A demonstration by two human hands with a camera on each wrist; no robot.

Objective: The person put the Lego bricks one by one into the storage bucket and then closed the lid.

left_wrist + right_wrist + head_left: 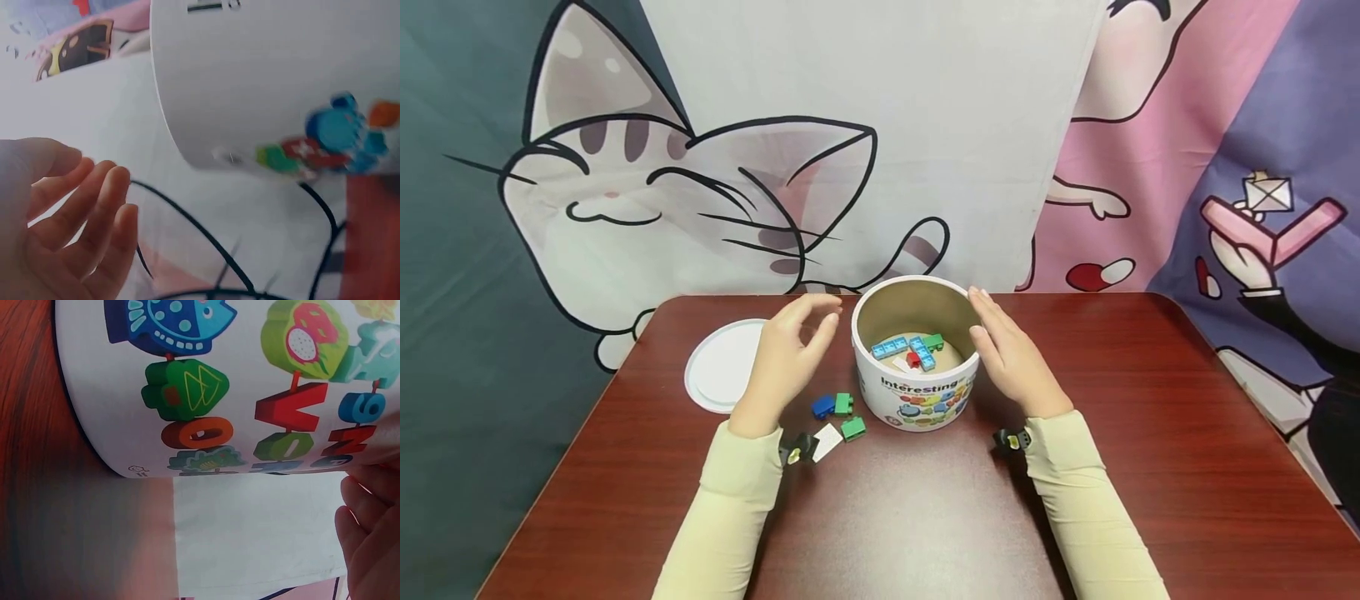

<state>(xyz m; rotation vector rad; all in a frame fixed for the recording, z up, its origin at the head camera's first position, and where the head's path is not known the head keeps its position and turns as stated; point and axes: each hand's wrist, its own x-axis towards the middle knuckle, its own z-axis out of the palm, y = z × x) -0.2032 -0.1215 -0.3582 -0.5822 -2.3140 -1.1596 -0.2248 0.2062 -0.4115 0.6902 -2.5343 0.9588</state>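
A round white bucket [874, 382] with "Interesting" and colourful toy pictures stands on the table. Inside it lie light-blue bricks [890, 347], a green brick [933, 342] and a small red brick [913, 359]. My right hand [1018, 367] is at the bucket's right side with its fingers fairly straight; in the right wrist view the fingertips [353, 487] appear against the printed wall. Left of the bucket, my left hand [784, 360] hovers apart from it, thumb and fingers loosely bent around nothing. The left wrist view shows that hand [75, 225] beside the bucket's wall.
A white round lid [718, 367] lies left, partly behind the left hand. In front of the bucket's left side sit a dark-blue brick [823, 407], two green bricks [853, 428] and a flat white piece [827, 442]. A printed cloth [970, 125] hangs behind the table.
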